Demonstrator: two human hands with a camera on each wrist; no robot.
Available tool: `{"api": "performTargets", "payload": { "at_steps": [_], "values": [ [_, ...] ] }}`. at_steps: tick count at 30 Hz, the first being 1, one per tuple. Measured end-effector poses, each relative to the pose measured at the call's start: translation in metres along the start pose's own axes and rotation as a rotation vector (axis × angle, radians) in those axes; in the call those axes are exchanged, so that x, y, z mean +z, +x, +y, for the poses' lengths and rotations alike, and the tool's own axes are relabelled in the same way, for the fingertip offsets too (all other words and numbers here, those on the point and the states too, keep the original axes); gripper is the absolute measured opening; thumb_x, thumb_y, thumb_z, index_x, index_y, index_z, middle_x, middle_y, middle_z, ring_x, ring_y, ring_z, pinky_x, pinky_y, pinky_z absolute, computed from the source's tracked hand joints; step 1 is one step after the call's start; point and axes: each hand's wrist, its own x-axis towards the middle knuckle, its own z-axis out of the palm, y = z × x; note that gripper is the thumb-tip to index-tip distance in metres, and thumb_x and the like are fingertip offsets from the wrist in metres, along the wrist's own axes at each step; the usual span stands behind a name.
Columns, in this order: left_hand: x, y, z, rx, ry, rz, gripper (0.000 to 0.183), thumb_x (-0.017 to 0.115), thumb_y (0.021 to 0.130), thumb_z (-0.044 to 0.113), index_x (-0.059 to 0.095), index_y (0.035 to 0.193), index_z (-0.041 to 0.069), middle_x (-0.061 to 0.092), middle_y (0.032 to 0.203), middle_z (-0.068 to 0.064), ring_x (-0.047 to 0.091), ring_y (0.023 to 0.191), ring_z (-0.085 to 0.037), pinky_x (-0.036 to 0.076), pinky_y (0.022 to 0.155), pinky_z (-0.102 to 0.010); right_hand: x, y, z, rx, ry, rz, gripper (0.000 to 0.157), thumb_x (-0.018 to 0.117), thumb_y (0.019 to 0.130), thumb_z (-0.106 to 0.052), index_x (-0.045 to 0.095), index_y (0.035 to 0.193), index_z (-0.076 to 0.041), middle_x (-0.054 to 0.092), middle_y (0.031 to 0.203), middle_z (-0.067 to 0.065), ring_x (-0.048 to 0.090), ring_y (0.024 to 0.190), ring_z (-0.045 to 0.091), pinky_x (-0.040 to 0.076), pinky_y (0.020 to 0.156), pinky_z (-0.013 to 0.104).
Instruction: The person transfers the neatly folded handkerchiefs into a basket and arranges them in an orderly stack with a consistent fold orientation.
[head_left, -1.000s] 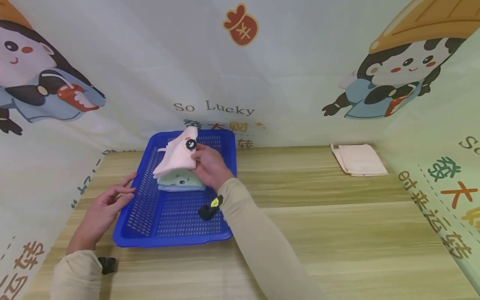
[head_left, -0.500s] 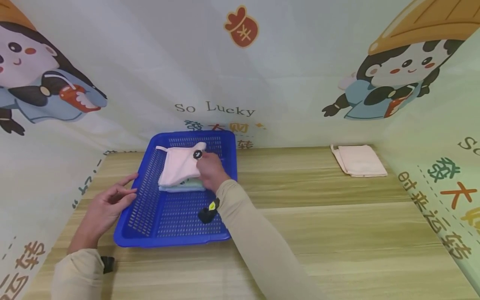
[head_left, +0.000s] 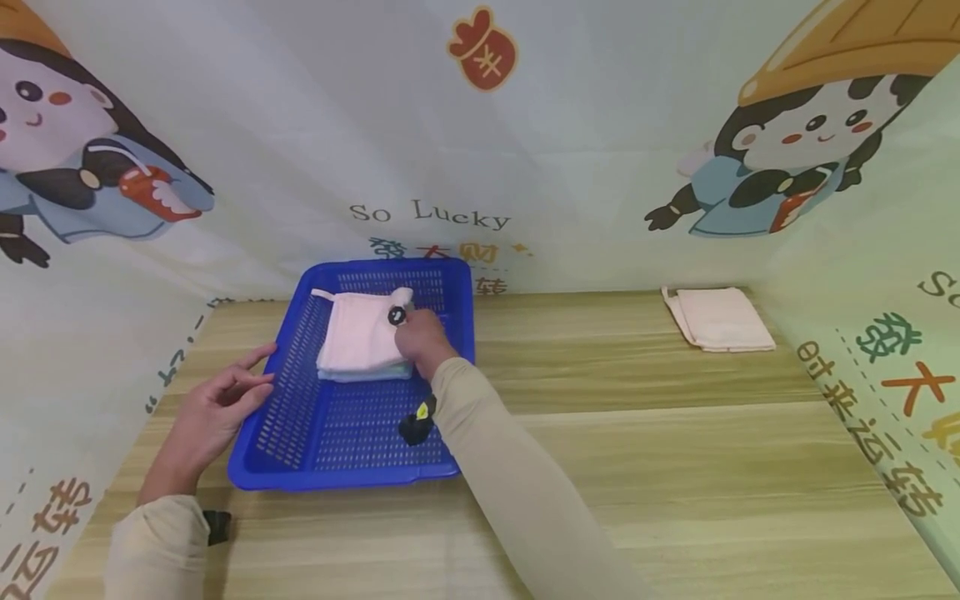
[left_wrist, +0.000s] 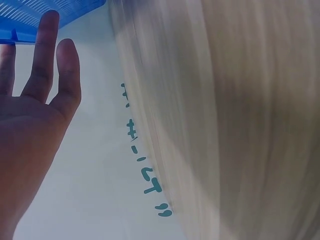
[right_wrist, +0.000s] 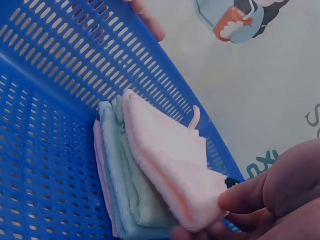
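A folded pink towel with a dark round patch lies on top of a stack in the blue basket. My right hand pinches its right corner, thumb on top, as the right wrist view shows. Beneath it in that view are a green towel, a light blue towel and a pink edge lowest down. At the basket's left rim my left hand touches the side with straightened fingertips. In the left wrist view, the fingers of that hand reach up to the blue plastic.
Another folded pale pink towel lies at the back right of the wooden table. A printed cloth backdrop stands behind and on both sides. The basket's rear edge is close to the back cloth.
The pink towel has come down from a raised, tilted pose to lie flat over the green one, my right hand lowering with it. My left hand has stayed at the rim.
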Motion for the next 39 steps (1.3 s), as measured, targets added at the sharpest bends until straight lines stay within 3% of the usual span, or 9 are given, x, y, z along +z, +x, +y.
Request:
{"api": "performTargets", "payload": {
  "at_steps": [6,10,13,19,25,28,30,34,39],
  "values": [
    [-0.002,0.001,0.002,-0.010,-0.023,0.002,0.034,0.061,0.103,0.033,0.065,0.109,0.000,0.048,0.159,0.006,0.059,0.105,0.019,0.050,0.083,-0.005,-0.003,0.005,-0.001,0.019,-0.101,0.026,0.042,0.052,0.091,0.007,0.065,0.131,0.003,0.067,0.131,0.020,0.065,0.108,0.032,0.057,0.093,0.038],
    [-0.003,0.001,0.002,-0.016,-0.007,-0.005,0.034,0.061,0.103,0.034,0.065,0.109,0.001,0.047,0.160,0.007,0.055,0.106,0.021,0.049,0.083,-0.004,-0.007,0.008,0.002,0.001,-0.140,0.050,0.039,0.053,0.088,0.007,0.071,0.122,0.003,0.072,0.123,0.019,0.072,0.102,0.032,0.060,0.071,0.028],
    [-0.003,0.000,0.001,-0.030,0.011,-0.007,0.035,0.060,0.103,0.036,0.065,0.111,0.002,0.045,0.161,0.007,0.053,0.106,0.022,0.049,0.083,-0.004,-0.009,0.009,0.004,0.000,-0.093,0.063,0.034,0.055,0.084,0.009,0.074,0.113,0.005,0.074,0.115,0.020,0.075,0.097,0.032,0.060,0.063,0.025],
    [-0.004,-0.001,0.000,-0.052,0.024,-0.006,0.037,0.060,0.103,0.038,0.065,0.114,0.003,0.043,0.163,0.003,0.052,0.106,0.022,0.049,0.083,-0.004,-0.009,0.010,0.005,0.037,0.031,0.064,0.027,0.060,0.082,0.011,0.072,0.107,0.010,0.073,0.107,0.023,0.078,0.085,0.033,0.064,0.067,0.033],
    [-0.003,0.000,0.001,-0.037,0.007,-0.008,0.034,0.060,0.103,0.037,0.065,0.111,0.004,0.044,0.162,0.004,0.054,0.106,0.021,0.050,0.083,-0.005,-0.011,0.011,0.004,0.043,0.007,0.053,0.030,0.057,0.086,0.007,0.069,0.114,0.010,0.070,0.101,0.018,0.069,0.070,0.025,0.062,0.059,0.032],
    [-0.001,0.000,0.001,-0.029,-0.002,-0.014,0.033,0.060,0.103,0.037,0.065,0.110,0.005,0.044,0.162,0.006,0.056,0.106,0.019,0.051,0.083,-0.006,-0.012,0.009,0.005,0.048,0.001,0.042,0.031,0.059,0.087,0.004,0.066,0.116,0.011,0.070,0.103,0.018,0.061,0.068,0.020,0.056,0.056,0.027],
    [-0.001,0.000,0.001,-0.025,-0.003,-0.016,0.032,0.059,0.103,0.037,0.065,0.108,0.006,0.044,0.162,0.007,0.057,0.106,0.019,0.051,0.082,-0.006,-0.013,0.008,0.006,0.047,0.006,0.029,0.031,0.061,0.088,0.001,0.064,0.117,0.012,0.070,0.106,0.019,0.059,0.071,0.019,0.052,0.058,0.025],
    [0.000,-0.001,0.001,-0.009,-0.010,-0.009,0.029,0.060,0.104,0.032,0.064,0.107,0.003,0.046,0.161,0.007,0.057,0.104,0.020,0.052,0.081,-0.007,-0.014,0.005,0.007,0.024,0.038,-0.018,0.036,0.061,0.089,-0.002,0.060,0.121,0.013,0.066,0.111,0.018,0.060,0.080,0.020,0.056,0.069,0.027],
    [0.001,-0.002,-0.001,0.011,-0.019,0.000,0.026,0.060,0.104,0.026,0.065,0.107,0.001,0.047,0.159,0.011,0.059,0.102,0.020,0.053,0.079,-0.008,-0.015,0.002,0.008,0.021,0.189,-0.110,0.043,0.054,0.090,0.001,0.051,0.131,0.014,0.059,0.115,0.016,0.061,0.091,0.023,0.060,0.088,0.037]
  ]
}}
